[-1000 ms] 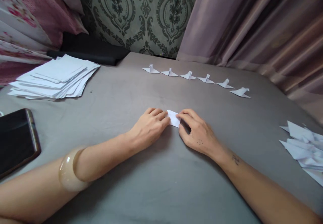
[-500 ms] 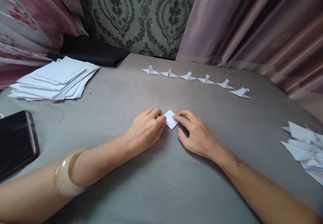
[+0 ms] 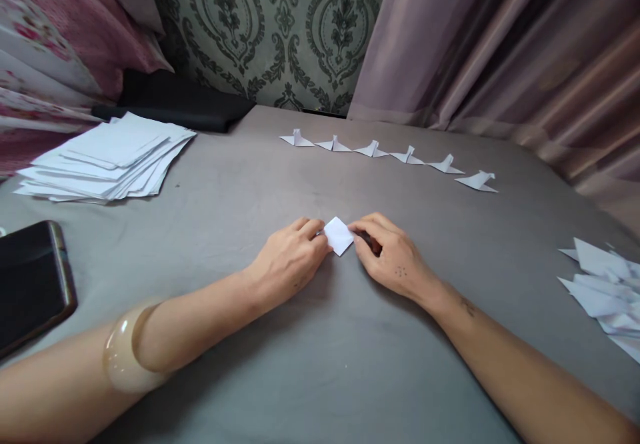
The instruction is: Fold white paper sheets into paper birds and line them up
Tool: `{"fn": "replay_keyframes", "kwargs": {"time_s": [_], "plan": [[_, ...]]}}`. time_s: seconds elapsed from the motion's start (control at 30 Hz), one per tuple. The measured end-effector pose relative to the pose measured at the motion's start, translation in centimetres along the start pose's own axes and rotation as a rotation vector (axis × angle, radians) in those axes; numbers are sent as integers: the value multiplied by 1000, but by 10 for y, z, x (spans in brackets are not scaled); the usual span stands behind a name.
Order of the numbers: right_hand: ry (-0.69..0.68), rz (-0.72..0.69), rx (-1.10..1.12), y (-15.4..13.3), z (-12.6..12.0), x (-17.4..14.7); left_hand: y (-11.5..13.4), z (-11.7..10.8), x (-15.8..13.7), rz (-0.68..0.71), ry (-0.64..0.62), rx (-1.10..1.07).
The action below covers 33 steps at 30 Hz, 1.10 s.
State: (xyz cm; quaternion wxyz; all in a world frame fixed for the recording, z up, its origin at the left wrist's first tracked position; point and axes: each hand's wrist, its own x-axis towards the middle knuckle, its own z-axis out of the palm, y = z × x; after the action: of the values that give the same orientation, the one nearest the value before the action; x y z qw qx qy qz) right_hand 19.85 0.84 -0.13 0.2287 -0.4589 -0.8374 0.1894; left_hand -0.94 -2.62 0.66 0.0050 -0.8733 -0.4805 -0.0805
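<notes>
Folded paper (image 3: 339, 236), side corners pinched by left hand (image 3: 294, 252) and right hand (image 3: 395, 256), grey cloth (image 3: 345, 337) wide around

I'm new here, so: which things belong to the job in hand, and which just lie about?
Probably belonging:
- small white paper diamond between left hand and right hand
- stacked white paper sheets
- six white paper birds
- folded white paper heap

Seemingly lying about:
- black rectangular phone
- flat black cloth

The left forearm (image 3: 200, 333) and right forearm (image 3: 520, 357) slant inward from the lower corners, the left hand (image 3: 293, 254) and right hand (image 3: 393, 254) facing near the frame's centre, fingers bent and pinching.
</notes>
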Motion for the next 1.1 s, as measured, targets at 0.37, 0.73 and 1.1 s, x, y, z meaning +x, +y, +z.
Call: {"fn": "replay_keyframes", "kwargs": {"time_s": [0.37, 0.73, 1.1], "plan": [[-40, -80, -102, -1, -1, -1, -1, -4, 2, 56, -68, 49], [-53, -59, -133, -6, -1, -1, -12, 4, 8, 238, -15, 108], [33, -249, -365, -2, 2, -2, -14, 10, 7, 45, 125, -208]]}}
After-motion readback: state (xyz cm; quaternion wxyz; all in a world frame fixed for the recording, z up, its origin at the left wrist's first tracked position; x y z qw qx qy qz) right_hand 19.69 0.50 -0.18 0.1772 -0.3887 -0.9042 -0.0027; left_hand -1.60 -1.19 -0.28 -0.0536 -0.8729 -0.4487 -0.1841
